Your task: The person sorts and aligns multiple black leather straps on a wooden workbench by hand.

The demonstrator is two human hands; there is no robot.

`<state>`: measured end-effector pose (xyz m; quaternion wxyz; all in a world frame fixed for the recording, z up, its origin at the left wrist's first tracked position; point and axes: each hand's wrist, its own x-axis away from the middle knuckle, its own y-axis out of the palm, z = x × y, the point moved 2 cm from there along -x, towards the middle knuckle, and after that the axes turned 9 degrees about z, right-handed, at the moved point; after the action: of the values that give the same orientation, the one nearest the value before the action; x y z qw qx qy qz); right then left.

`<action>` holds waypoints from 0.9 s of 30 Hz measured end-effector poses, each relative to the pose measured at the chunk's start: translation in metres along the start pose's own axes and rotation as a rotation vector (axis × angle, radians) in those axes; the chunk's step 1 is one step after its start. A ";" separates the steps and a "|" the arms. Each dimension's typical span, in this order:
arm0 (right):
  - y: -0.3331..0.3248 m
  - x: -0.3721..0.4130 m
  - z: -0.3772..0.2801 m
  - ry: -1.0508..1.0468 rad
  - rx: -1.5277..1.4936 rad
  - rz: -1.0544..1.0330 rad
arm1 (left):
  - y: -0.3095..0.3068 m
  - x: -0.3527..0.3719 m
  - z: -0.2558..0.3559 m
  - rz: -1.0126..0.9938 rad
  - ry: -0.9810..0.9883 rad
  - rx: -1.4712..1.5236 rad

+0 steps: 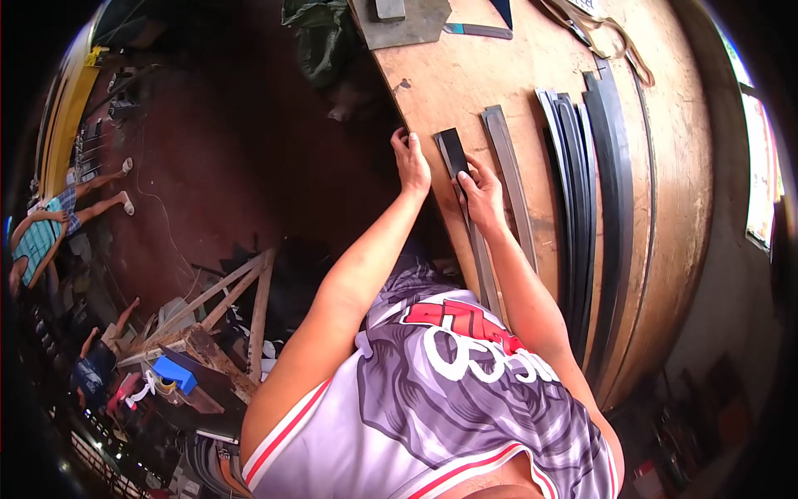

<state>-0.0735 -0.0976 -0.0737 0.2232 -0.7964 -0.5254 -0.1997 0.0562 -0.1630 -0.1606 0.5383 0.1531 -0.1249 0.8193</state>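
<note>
My right hand is closed on a black strip, thumb on top and fingers around its right side. This dark, flat piece lies over a long brownish-grey strip that runs along the table edge toward my body. My left hand is at the table's left edge, thumb and fingers apart, with nothing visible in it. A small gap separates it from the black strip. Just right of my right hand lies another long grey-brown strip.
The wooden table bears several long dark strips on the right. Toward the far end are a teal-and-grey cutter, a metal plate and a tan strap. Wooden beams and a blue object stand left; people are farther off.
</note>
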 end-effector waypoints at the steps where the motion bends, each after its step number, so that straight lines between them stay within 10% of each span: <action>1: 0.003 -0.002 0.004 0.009 -0.022 0.013 | 0.000 -0.003 -0.011 0.010 -0.003 -0.021; 27: 0.016 0.007 0.000 0.050 -0.008 -0.054 | 0.001 -0.017 0.032 0.105 0.083 -0.240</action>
<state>-0.0562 -0.0981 -0.0717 0.2278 -0.7773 -0.5404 -0.2277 0.0656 -0.1895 -0.1376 0.5137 0.0469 -0.2078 0.8311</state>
